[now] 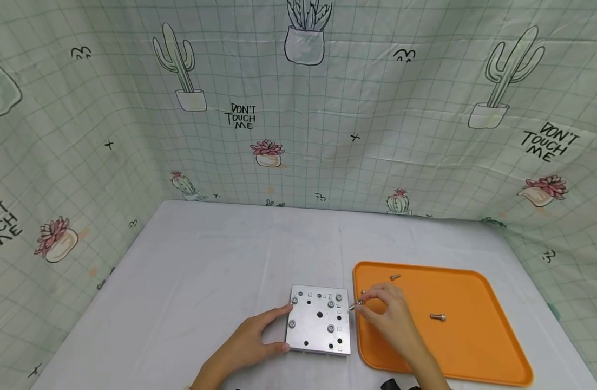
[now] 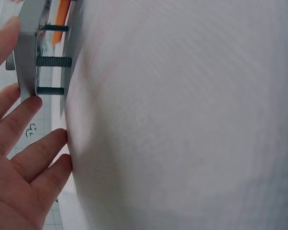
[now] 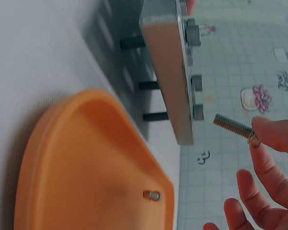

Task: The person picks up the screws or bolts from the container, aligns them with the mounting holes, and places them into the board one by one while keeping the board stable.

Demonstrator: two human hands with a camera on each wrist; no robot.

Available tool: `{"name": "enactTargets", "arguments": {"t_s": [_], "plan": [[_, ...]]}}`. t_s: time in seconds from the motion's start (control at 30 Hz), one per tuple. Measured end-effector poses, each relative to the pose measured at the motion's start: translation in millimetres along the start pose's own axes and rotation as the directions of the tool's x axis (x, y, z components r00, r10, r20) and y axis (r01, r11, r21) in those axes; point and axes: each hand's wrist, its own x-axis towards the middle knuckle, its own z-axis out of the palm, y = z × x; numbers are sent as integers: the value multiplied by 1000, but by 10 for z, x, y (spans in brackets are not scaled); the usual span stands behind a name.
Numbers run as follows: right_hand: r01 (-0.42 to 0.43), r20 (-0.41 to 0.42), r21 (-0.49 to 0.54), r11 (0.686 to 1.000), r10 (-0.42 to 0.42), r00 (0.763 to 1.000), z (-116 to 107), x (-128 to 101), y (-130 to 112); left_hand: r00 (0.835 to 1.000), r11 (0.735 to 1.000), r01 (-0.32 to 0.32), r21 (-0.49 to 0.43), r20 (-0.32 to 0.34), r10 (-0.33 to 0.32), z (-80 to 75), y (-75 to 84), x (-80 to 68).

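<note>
A person's right hand (image 1: 388, 314) pinches a single screw (image 3: 233, 125) between thumb and fingertips, its threaded end aimed at the right edge of a square metal plate (image 1: 320, 319) while the hand hovers over the left rim of an orange tray (image 1: 478, 346). The left hand (image 1: 251, 338), thumb and fingers curved, grips the plate's left edge and steadies it on the white table (image 1: 191, 281). Judging by this, the step in hand is fitting another screw into the plate; the next move would call for lining the tip up with a free hole and keeping it square.

Five screw heads already show on the plate, which stands raised on their shanks. Two loose screws lie in the tray, one near its far edge (image 1: 394, 277), one mid-tray (image 1: 438, 317). One plate, one tray.
</note>
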Motion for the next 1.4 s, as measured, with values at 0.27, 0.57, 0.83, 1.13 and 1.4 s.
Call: {"name": "enactTargets", "arguments": {"t_s": [0.27, 0.57, 0.83, 1.13, 1.4], "plan": [[20, 33, 17, 1000, -21, 999, 99, -20, -67, 1000, 1000, -10, 6, 11, 10, 6, 2, 20], [7, 71, 27, 1000, -9, 997, 144, -56, -81, 1000, 1000, -17, 8, 8, 17, -4, 14, 21], [22, 71, 1, 1000, -22, 997, 179, -67, -88, 1000, 999, -26, 18, 5, 26, -4, 4, 16], [34, 69, -18, 999, -33, 997, 204, -73, -87, 1000, 1000, -25, 8, -2, 25, -4, -3, 7], [44, 75, -22, 999, -42, 996, 217, -66, -103, 1000, 1000, -24, -3, -3, 24, -8, -6, 5]]}}
